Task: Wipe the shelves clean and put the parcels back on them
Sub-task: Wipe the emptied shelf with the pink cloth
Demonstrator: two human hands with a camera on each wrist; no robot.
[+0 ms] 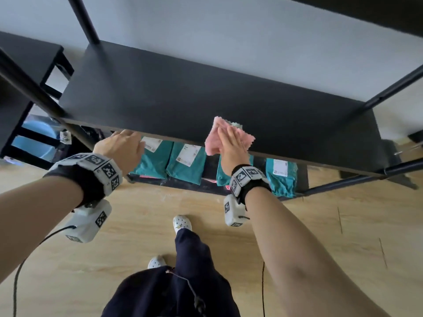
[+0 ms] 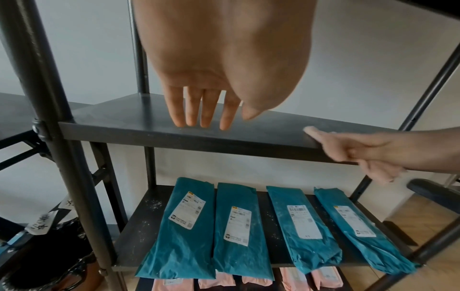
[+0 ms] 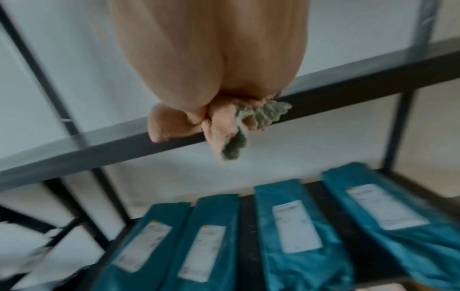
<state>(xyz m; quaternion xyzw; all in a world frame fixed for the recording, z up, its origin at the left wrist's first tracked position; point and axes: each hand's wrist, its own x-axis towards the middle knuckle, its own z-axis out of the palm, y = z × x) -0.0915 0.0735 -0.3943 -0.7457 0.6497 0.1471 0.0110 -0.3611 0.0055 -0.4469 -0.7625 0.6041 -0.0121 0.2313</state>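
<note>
The black shelf [image 1: 206, 92] at chest height carries no parcels. A pink cloth [image 1: 212, 143] lies on its front edge and hangs partly over it. My right hand [image 1: 231, 143] presses flat on the cloth with straight fingers. In the right wrist view the thumb [image 3: 161, 126] lies over the shelf's front edge beside the bunched cloth [image 3: 231, 135]. My left hand [image 1: 123, 145] rests its straight fingers [image 2: 201, 110] on the shelf's front left part and holds nothing. Several teal parcels [image 2: 181, 226] with white labels lie side by side on the shelf below.
Black uprights [image 1: 84, 19] stand at the shelf's corners. Another black rack [image 1: 27, 51] stands to the left. Pink parcels [image 2: 293, 279] lie on the lowest shelf. A black bag [image 2: 49, 265] sits by the left post. Behind me is wooden floor [image 1: 137, 225].
</note>
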